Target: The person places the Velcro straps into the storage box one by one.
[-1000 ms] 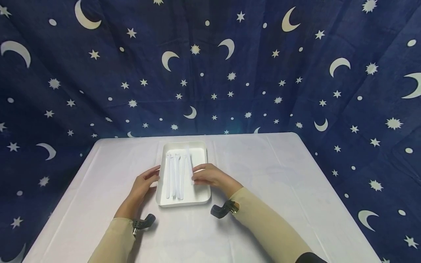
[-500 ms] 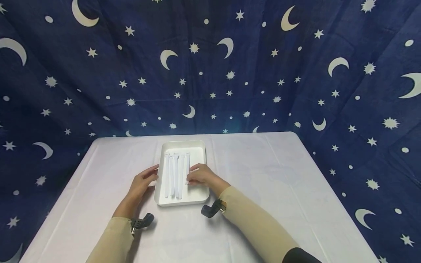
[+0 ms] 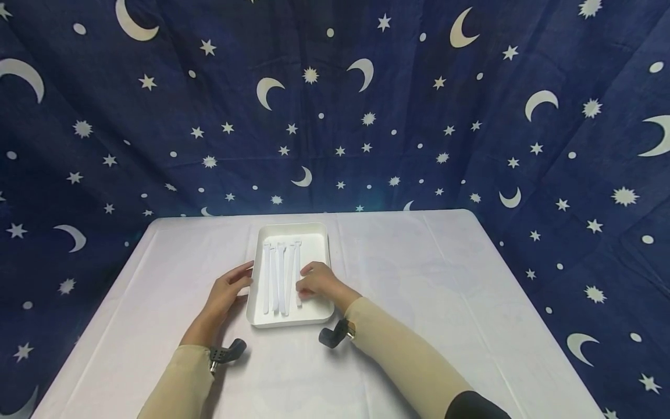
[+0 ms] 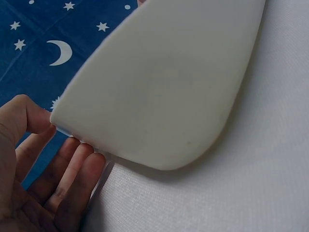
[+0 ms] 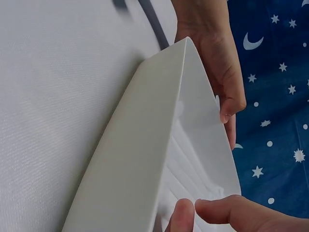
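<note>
A shallow white tray (image 3: 319,314) stands on the table, holding a row of slim white plastic sticks (image 3: 282,279), each with a small, slightly wider head at its far end. My right hand (image 3: 321,282) reaches over the tray's right rim and pinches the rightmost stick (image 3: 298,256) near its lower half; its near end pokes out below the fingers. In the right wrist view, thumb and index fingertips (image 5: 212,210) almost meet inside the tray. At the tray's left wall rests my left hand (image 3: 225,294), fingertips against the outside and thumb at the rim, as the left wrist view shows.
A white cloth (image 3: 419,279) covers the table. Behind it hangs a dark blue curtain (image 3: 335,134) with moons and stars. Both wrists carry black camera mounts (image 3: 335,333) over beige sleeves (image 3: 403,349).
My right hand has moved left with the rightmost stick, bringing it beside the others. The stick has gone from slanted to nearly parallel with the row. My left hand stays at the tray.
</note>
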Demonstrator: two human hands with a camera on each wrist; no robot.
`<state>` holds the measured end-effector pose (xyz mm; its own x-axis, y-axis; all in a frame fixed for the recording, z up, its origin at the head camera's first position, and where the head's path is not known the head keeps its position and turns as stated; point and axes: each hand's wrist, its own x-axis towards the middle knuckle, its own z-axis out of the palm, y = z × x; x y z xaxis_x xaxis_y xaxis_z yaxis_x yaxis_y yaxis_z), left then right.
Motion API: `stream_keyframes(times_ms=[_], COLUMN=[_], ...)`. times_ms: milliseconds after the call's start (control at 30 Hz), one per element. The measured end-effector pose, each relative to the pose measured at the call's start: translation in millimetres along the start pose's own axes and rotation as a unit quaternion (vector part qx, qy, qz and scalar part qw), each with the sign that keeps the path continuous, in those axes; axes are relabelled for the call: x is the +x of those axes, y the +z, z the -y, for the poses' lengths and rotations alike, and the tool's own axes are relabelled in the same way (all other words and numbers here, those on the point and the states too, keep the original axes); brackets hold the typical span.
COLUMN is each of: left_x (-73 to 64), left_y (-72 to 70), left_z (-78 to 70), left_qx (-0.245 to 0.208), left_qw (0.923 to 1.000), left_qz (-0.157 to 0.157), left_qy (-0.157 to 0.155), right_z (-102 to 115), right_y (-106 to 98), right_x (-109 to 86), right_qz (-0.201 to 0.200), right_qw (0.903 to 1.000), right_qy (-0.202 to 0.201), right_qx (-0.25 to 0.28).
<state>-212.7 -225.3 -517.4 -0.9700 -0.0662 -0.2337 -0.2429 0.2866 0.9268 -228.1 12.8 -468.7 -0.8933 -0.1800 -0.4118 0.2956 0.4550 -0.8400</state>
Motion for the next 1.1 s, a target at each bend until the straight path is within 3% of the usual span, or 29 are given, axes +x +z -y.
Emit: stream_keyframes(times_ms=[267, 533, 833, 1100], left_x=[-2.4, -1.8, 0.0, -0.7], left_y=[-0.7, 0.0, -0.5, -0.8], left_z=[-0.1, -1.8, -4.9, -2.4], left_qx=[-0.004, 0.009, 0.014, 0.011], left_qw=[1.0, 0.9999, 0.9999, 0.9999], left_qz=[0.002, 0.003, 0.002, 0.004], left_qy=[-0.007, -0.008, -0.005, -0.002], right_z=[6.2, 8.5, -24.7, -63.7], right_y=[-8.4, -53.5, -106.6, -117.3], right_x=[-8.3, -20.9, -32.3, -36.7], right_qz=[-0.013, -0.044, -0.085, -0.119], right_qw=[0.9995, 0.9974, 0.9957, 0.9926], right_qy=[-0.03, -0.057, -0.037, -0.019], right_qx=[-0.002, 0.005, -0.001, -0.014])
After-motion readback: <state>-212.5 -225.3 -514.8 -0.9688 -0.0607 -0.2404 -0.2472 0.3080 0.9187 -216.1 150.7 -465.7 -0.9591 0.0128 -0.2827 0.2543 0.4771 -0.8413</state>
